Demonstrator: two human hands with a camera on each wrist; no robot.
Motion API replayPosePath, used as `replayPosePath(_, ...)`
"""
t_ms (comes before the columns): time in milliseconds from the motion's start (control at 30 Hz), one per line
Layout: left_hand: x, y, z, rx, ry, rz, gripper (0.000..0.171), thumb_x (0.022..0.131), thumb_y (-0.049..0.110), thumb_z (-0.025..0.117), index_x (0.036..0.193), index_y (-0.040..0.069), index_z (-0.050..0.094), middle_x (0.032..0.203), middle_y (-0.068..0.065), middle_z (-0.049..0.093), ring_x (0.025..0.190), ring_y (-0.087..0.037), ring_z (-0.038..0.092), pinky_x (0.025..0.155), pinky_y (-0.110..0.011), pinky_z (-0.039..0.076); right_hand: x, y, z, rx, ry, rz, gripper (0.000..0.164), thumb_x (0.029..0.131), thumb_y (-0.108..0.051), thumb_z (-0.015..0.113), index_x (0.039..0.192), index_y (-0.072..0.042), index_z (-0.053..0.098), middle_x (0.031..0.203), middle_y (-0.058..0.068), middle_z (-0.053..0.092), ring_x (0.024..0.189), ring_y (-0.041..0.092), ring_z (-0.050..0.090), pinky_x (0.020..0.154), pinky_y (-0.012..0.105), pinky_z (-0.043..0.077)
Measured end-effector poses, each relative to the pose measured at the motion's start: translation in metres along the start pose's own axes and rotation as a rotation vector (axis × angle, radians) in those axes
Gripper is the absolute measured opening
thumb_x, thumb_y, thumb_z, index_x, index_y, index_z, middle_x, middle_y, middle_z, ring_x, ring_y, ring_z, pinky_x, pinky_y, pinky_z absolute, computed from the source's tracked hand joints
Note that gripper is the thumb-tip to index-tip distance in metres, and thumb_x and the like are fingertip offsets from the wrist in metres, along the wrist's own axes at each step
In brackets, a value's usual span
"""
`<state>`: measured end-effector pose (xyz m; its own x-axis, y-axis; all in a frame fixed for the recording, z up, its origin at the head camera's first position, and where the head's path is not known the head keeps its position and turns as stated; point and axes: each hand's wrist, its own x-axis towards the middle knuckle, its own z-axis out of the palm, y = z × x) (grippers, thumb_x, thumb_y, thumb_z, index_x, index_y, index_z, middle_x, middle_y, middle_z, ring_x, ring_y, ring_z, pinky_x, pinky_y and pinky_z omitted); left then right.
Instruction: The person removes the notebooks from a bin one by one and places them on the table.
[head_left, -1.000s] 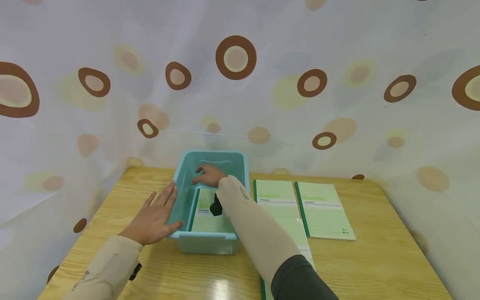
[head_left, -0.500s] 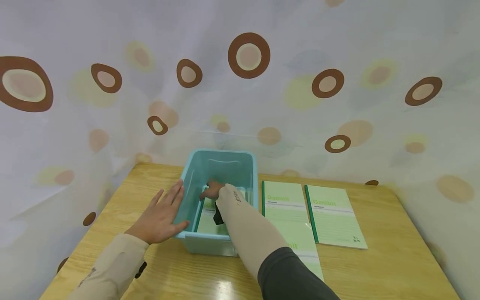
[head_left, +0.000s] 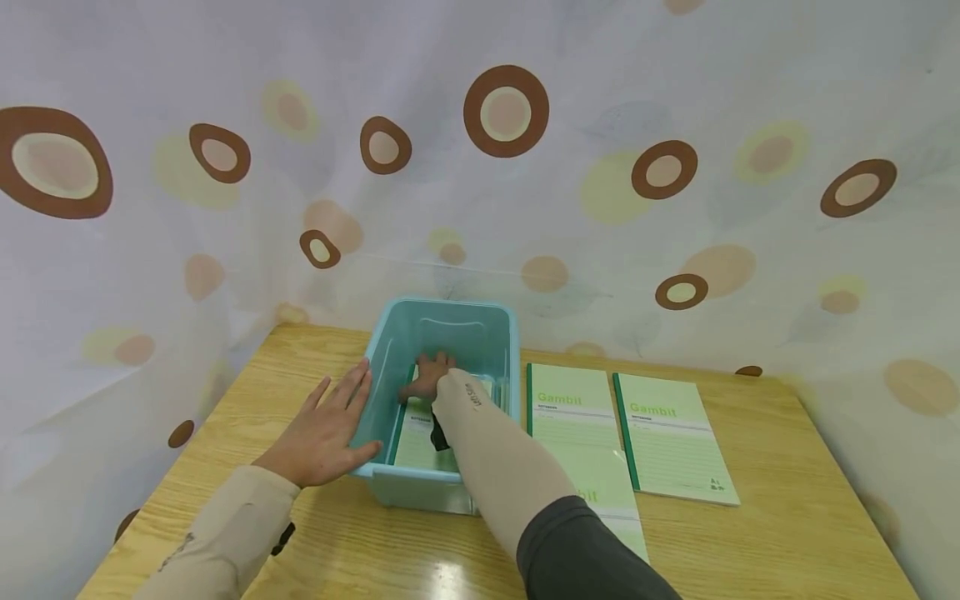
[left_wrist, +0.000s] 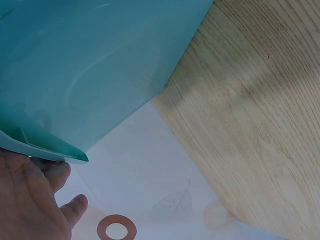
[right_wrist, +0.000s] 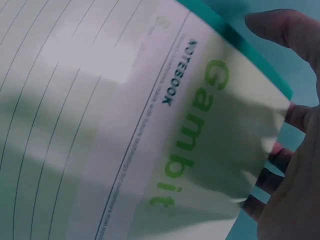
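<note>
In the head view a light blue plastic bin (head_left: 420, 493) stands on the table. My left hand (head_left: 322, 429) rests along its left rim, fingers extended and thumb near the front corner. In the left wrist view that hand (left_wrist: 25, 200) touches the rim (left_wrist: 42, 152) from outside. My right hand (head_left: 426, 379) reaches inside the bin to the far edge of a pale green Gambit notebook (head_left: 412, 437). The right wrist view shows its fingers (right_wrist: 280, 155) curled at the notebook's (right_wrist: 135, 135) top edge. The thumb (right_wrist: 280, 27) stays apart from the green spine. The fingertips are partly hidden.
Right of the bin lie more matching notebooks: one at the back (head_left: 573, 404), one overlapping it in front (head_left: 611, 492), and one farther right (head_left: 675, 437). My right forearm covers part of the bin and the front notebook. A patterned cloth (head_left: 570, 225) hangs behind the table (head_left: 757, 533).
My right hand has come down from above the notebook to its far edge inside the bin. That edge now looks slightly higher. The left hand stays on the rim; the head view has shifted slightly.
</note>
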<state>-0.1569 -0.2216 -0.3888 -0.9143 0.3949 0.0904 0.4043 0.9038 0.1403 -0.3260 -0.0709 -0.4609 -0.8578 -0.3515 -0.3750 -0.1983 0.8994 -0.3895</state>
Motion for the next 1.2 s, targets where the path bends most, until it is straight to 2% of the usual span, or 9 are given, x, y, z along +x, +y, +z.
replayPosePath(167,0.0,0.0,-0.001,0.0,0.0,-0.001,0.086,0.089,0.039,0.062,0.146,-0.014,0.024,0.156,-0.025,0.018,0.143,-0.037,0.022,0.112,-0.06,0.017,-0.002,-0.004,0.002,-0.05,0.048,-0.006,0.091,0.079,-0.054,0.071,0.15,-0.019,0.028,0.145,0.016,0.037,0.131,0.032,0.037,0.105,0.048,0.037)
replayPosePath(333,-0.001,0.001,-0.002,-0.005,-0.01,-0.007,0.086,0.09,0.038,0.061,0.146,-0.014,0.023,0.156,-0.025,0.018,0.143,-0.037,0.021,0.113,-0.06,0.016,-0.003,-0.01,0.001,-0.129,0.095,-0.024,0.095,0.075,-0.059,0.073,0.15,-0.02,0.028,0.141,0.017,0.042,0.129,0.031,0.039,0.108,0.049,0.032)
replayPosePath(567,-0.001,0.002,-0.003,-0.023,-0.014,-0.011,0.086,0.09,0.038,0.061,0.147,-0.014,0.022,0.157,-0.024,0.016,0.144,-0.037,0.02,0.113,-0.06,0.014,0.001,-0.012,0.0,-0.196,0.076,-0.025,0.09,0.077,-0.063,0.069,0.148,-0.026,0.029,0.136,0.016,0.045,0.126,0.029,0.042,0.106,0.048,0.03)
replayPosePath(767,0.0,0.001,-0.003,-0.013,-0.014,-0.01,0.086,0.09,0.038,0.062,0.146,-0.014,0.022,0.156,-0.025,0.017,0.143,-0.037,0.021,0.113,-0.06,0.015,0.004,-0.011,0.0,-0.205,0.088,-0.033,0.087,0.077,-0.064,0.067,0.146,-0.026,0.031,0.133,0.015,0.049,0.123,0.028,0.045,0.105,0.048,0.03)
replayPosePath(1000,0.001,0.001,-0.003,0.003,-0.013,-0.005,0.087,0.089,0.038,0.062,0.146,-0.014,0.023,0.156,-0.025,0.018,0.143,-0.037,0.021,0.113,-0.06,0.015,0.0,-0.01,-0.006,-0.162,0.087,-0.045,0.087,0.079,-0.062,0.068,0.147,-0.025,0.03,0.133,0.014,0.051,0.123,0.029,0.046,0.106,0.05,0.028)
replayPosePath(1200,0.0,0.001,-0.002,0.006,-0.02,-0.012,0.087,0.089,0.038,0.062,0.146,-0.014,0.023,0.157,-0.025,0.017,0.143,-0.037,0.021,0.113,-0.06,0.015,-0.005,-0.011,-0.01,-0.171,0.129,-0.078,0.08,0.08,-0.062,0.067,0.143,-0.022,0.037,0.125,0.011,0.057,0.115,0.028,0.052,0.1,0.047,0.035)
